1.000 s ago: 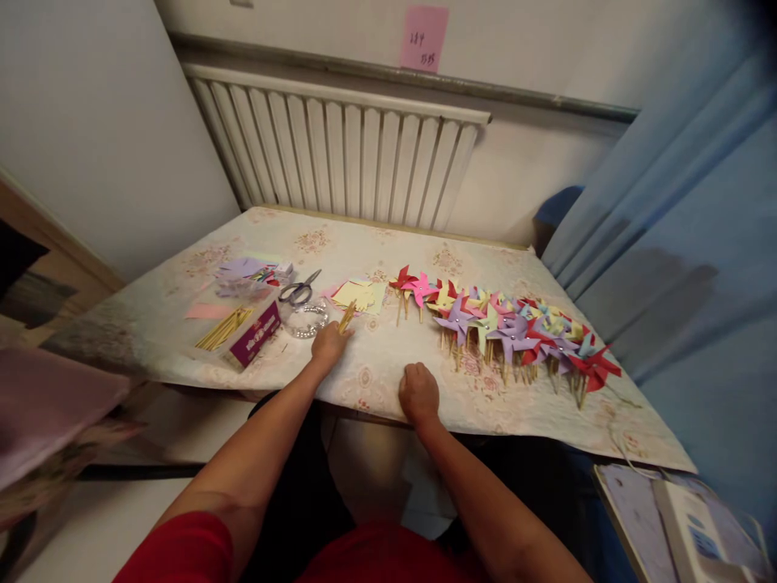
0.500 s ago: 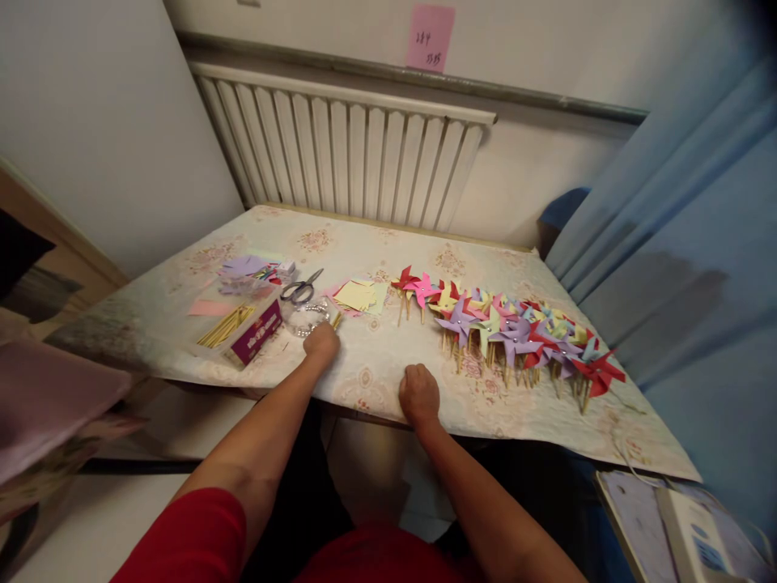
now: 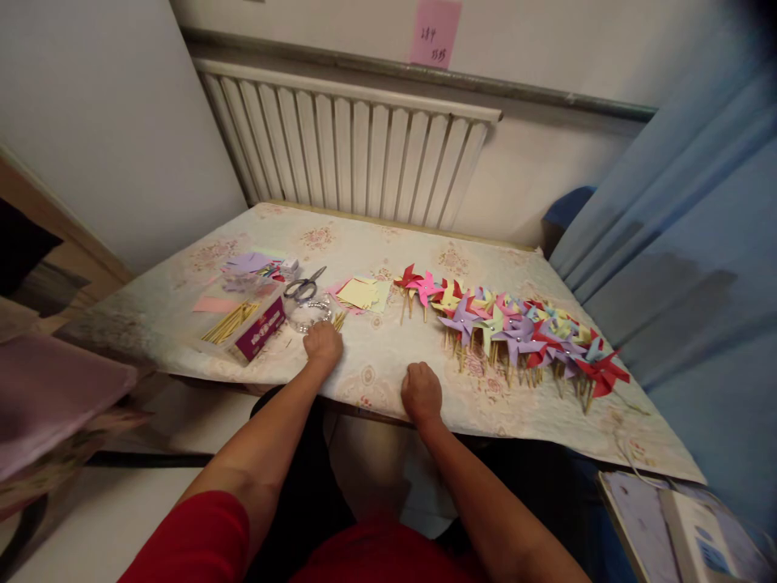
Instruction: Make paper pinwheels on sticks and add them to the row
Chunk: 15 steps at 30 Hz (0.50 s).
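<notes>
My left hand [image 3: 324,343] rests in a loose fist on the flowered tablecloth, palm side hidden. Just beyond it lies a round clear dish [image 3: 299,325] with small shiny pieces round its inside. A few short sticks [image 3: 339,321] show past its knuckles. My right hand [image 3: 422,392], also a fist, lies near the table's front edge, touching only the cloth. To its right stand many paper pinwheels [image 3: 520,334] on sticks, in red, purple, yellow and pink. Yellow paper squares [image 3: 358,293] lie in a pile beyond both hands.
An open box [image 3: 260,330] of wooden sticks stands at the left. Scissors [image 3: 304,286] lie behind the dish, beside purple paper pieces [image 3: 248,263]. A radiator [image 3: 364,154] runs behind the table, and a blue curtain [image 3: 692,267] hangs at the right.
The view has shifted slightly. Both fists stay in nearly the same places on the table, and the pinwheels and supplies have not moved.
</notes>
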Tool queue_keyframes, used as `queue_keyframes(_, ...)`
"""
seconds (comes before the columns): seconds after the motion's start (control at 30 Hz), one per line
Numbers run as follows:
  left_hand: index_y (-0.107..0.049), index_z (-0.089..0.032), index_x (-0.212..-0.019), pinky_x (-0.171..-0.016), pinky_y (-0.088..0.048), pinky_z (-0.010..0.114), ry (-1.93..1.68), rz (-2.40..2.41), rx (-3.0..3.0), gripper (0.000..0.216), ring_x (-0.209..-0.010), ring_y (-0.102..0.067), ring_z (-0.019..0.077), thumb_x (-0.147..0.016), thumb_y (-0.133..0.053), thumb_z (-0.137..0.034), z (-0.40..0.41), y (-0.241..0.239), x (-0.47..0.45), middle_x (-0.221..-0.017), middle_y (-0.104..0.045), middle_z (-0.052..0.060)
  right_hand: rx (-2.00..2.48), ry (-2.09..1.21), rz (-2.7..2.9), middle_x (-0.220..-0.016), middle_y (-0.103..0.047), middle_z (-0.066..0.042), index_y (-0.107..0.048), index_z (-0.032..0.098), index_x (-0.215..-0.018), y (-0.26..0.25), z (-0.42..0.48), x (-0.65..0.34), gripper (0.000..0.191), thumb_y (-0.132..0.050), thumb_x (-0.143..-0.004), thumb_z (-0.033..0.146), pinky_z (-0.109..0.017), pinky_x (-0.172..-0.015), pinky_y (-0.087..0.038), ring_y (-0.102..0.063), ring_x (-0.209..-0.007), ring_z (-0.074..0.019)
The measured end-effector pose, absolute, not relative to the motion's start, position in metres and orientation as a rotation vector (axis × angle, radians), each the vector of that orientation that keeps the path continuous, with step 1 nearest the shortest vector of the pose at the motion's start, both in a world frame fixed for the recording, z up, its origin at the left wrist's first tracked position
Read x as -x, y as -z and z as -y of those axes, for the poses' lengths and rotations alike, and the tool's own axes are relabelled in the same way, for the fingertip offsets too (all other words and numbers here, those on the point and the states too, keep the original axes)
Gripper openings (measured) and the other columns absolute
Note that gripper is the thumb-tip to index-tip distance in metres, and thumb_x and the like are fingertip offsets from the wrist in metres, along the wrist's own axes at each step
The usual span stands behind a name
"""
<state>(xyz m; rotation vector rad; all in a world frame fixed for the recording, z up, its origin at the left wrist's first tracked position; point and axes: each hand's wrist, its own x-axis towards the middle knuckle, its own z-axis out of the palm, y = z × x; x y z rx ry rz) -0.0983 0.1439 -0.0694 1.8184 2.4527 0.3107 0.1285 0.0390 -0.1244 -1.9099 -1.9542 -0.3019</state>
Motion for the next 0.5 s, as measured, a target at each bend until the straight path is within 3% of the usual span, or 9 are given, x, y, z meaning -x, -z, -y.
queue_keyframes(0.5, -0.056, -0.013, -0.111, -0.094, -0.037, 0.043, -0.345, -2.367, -1.954, 0.037, -0.116, -0.047, 0.0338, -0.086, -0.052, -0.04, -0.115, 0.076, 0.1, -0.121, -0.056, 0.02, 1.898, 0.307, 1.965, -0.081, -0.054, -0.005, -0.053, 0.019, -0.078, 0.126, -0.038, -0.13, 0.01, -0.051, -0.086, 0.013, -0.031, -0.067, -0.027, -0.044, -0.076, -0.0181)
